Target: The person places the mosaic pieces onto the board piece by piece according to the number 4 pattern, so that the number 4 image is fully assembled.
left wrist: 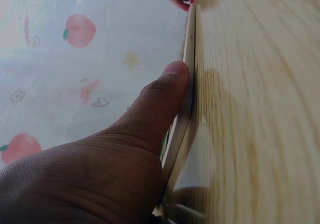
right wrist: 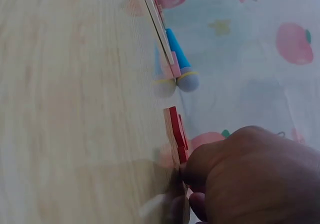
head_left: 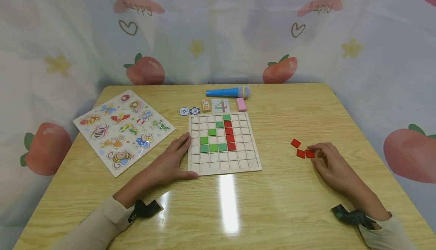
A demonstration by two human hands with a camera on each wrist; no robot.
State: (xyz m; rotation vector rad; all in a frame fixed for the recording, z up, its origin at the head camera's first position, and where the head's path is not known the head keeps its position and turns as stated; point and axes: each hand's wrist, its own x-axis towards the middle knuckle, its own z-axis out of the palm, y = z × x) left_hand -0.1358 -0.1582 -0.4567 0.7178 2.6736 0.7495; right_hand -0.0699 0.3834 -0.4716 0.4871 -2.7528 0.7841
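Observation:
A wooden grid board (head_left: 225, 165) lies mid-table with green and red tiles set in its squares. My left hand (head_left: 182, 155) rests flat against its left edge, fingers straight, thumb (left wrist: 165, 94) along the board's front rim (left wrist: 189, 49). To the right, three loose red tiles (head_left: 301, 153) lie on the table. My right hand (head_left: 316, 156) has its curled fingertips pinching the nearest red tile (head_left: 310, 153). The right wrist view shows the same hand (right wrist: 240, 174) bunched at the red tiles (right wrist: 175, 126).
An insect puzzle board (head_left: 122, 129) lies at the left. Behind the grid sit a blue toy microphone (head_left: 228, 91), a pink block (head_left: 241, 104), two chips (head_left: 189, 111), a pattern card (head_left: 220, 105) and a small wooden block (head_left: 206, 105). A printed curtain surrounds the table.

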